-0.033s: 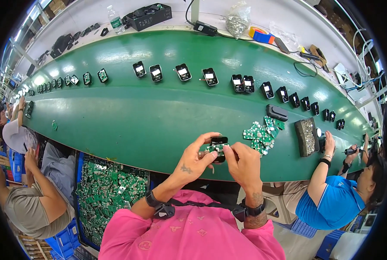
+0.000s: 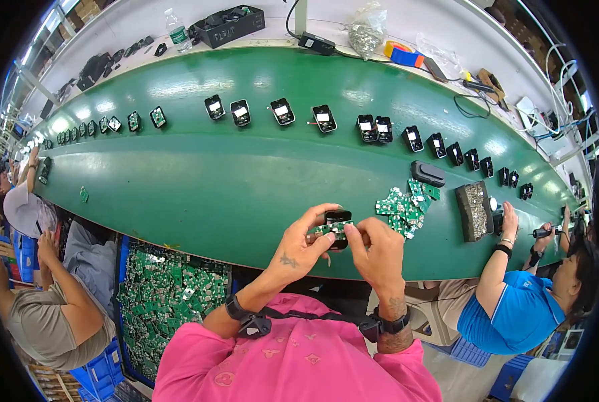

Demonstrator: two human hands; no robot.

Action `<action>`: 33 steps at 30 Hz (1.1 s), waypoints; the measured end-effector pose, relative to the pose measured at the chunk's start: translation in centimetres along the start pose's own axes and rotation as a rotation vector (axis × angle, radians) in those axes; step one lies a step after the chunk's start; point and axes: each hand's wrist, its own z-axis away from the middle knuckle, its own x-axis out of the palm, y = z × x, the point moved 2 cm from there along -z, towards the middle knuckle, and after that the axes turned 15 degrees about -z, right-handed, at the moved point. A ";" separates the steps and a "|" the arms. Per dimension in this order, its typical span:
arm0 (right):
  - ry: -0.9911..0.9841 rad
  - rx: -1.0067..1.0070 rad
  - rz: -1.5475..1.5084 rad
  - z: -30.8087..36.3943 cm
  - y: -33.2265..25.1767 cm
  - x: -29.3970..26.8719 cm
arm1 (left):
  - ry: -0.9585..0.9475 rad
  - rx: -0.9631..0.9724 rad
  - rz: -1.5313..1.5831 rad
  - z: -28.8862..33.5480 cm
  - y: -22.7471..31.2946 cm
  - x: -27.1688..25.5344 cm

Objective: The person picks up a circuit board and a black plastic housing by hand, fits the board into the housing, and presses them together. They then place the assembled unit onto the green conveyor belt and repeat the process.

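Near the front edge of the green work surface, my left hand (image 2: 301, 242) is closed around a small black housing (image 2: 339, 216). A green circuit board (image 2: 331, 231) with white parts lies across the housing. My right hand (image 2: 380, 249) pinches the right end of this board between thumb and fingers. My fingers hide part of the housing and the board's underside. To the right of my hands lies a loose heap of green circuit boards (image 2: 402, 213).
A row of black housings (image 2: 282, 111) crosses the green surface (image 2: 232, 171). Right of the heap are a black case (image 2: 429, 174) and a dark foam block (image 2: 472, 213). A blue-rimmed bin (image 2: 120, 268) of boards stands at lower left. Co-workers sit on both sides.
The row of housings and the board heap sit very slightly further left. The circuit board in my fingers has shifted a little; my hands keep nearly the same pose.
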 end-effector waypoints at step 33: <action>-0.254 -0.072 -0.097 -0.5 -2.7 -2.3 | 0.291 0.360 -0.589 0.9 3.8 2.0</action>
